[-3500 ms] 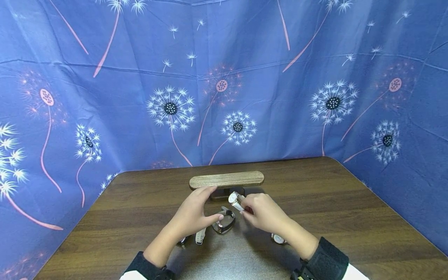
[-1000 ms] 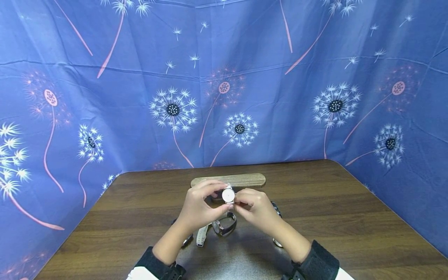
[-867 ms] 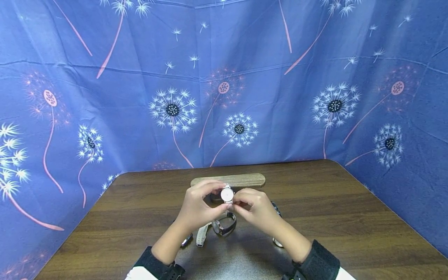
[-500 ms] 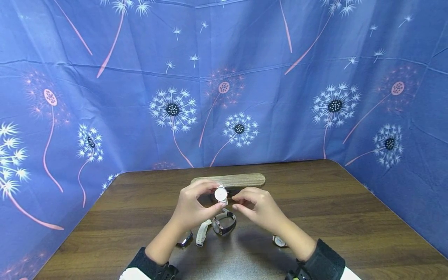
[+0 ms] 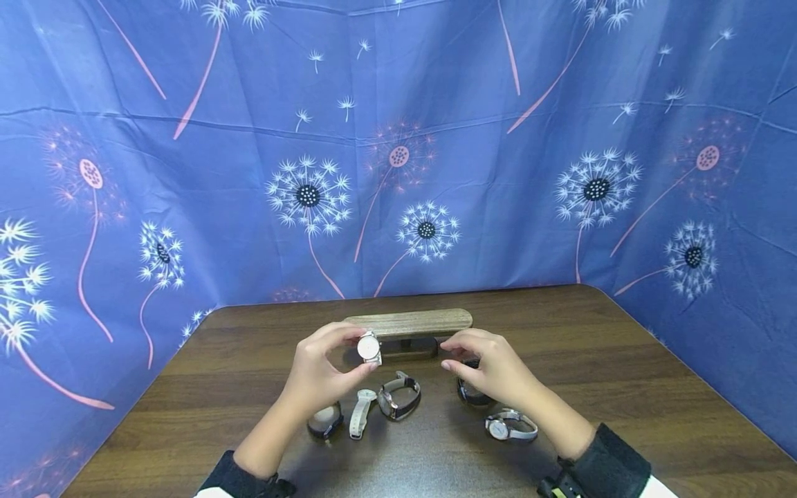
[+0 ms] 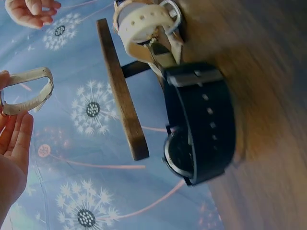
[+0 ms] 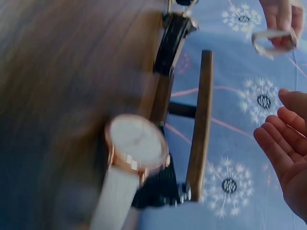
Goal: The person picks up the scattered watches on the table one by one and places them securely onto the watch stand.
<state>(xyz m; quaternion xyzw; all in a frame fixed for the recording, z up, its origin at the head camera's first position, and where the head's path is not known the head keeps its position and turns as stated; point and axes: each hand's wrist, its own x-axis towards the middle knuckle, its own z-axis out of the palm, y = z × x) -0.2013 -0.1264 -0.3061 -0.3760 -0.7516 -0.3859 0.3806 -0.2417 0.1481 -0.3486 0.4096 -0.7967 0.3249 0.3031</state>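
Note:
My left hand [image 5: 314, 370] pinches a wristwatch [image 5: 369, 347] with a pale round dial and white strap between thumb and fingers, above the table. Its strap makes a closed loop in the left wrist view, where the watch [image 6: 42, 76] shows from the side. My right hand [image 5: 488, 363] holds nothing; its thumb and fingers are apart, close by the right end of the wooden T-shaped stand [image 5: 411, 323]. The stand's bar carries no watch. Below the right hand lie a black watch [image 5: 471, 395], partly hidden by it, and a white-strapped watch [image 5: 507, 427].
On the left of the brown table [image 5: 591, 360] lie a black watch [image 5: 325, 422], a white-strapped watch [image 5: 361, 413] and a dark-strapped watch [image 5: 401, 398] standing on its side. A blue dandelion-print cloth [image 5: 498, 228] hangs behind the table and at both sides.
Both hands held the white watch about a second ago. The right hand has let go and moved right; the left hand has carried the watch left, uncovering the stand's middle.

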